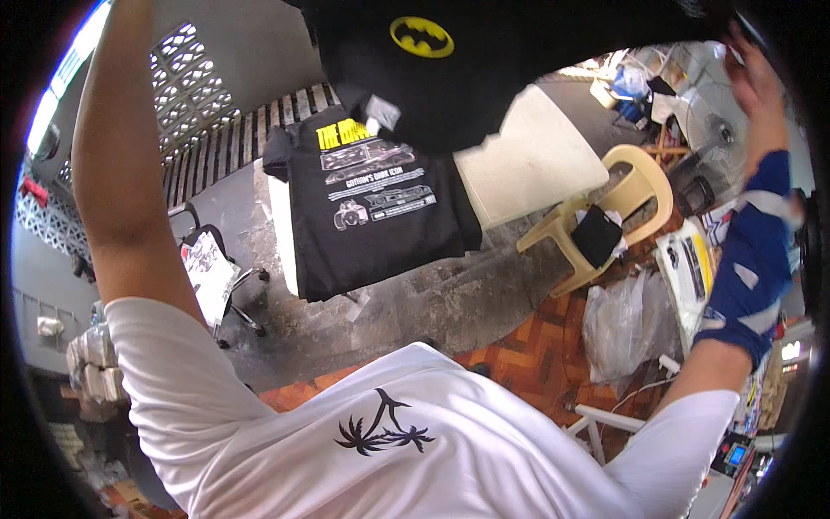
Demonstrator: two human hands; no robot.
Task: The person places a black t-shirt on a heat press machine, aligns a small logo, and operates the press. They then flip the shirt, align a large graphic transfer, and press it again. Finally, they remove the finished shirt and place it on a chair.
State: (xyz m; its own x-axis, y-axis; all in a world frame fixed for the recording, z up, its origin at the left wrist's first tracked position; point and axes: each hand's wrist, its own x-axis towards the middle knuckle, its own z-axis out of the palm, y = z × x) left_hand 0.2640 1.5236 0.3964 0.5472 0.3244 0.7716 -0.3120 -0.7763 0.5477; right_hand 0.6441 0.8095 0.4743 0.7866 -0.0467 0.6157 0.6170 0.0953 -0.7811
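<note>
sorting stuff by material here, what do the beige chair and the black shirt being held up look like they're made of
The beige chair looks like moulded plastic: one smooth, slightly glossy piece with rounded arms. The black shirt held up looks like soft knit fabric, probably cotton, matte and hanging in folds, with a yellow printed emblem. The right hand grips its edge.

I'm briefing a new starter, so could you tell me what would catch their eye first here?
A black T-shirt with a yellow emblem hangs at the top, lifted by both raised arms; only the right hand shows. Below it, a second black printed T-shirt lies flat on a white table, beside a cream plastic chair.
</note>
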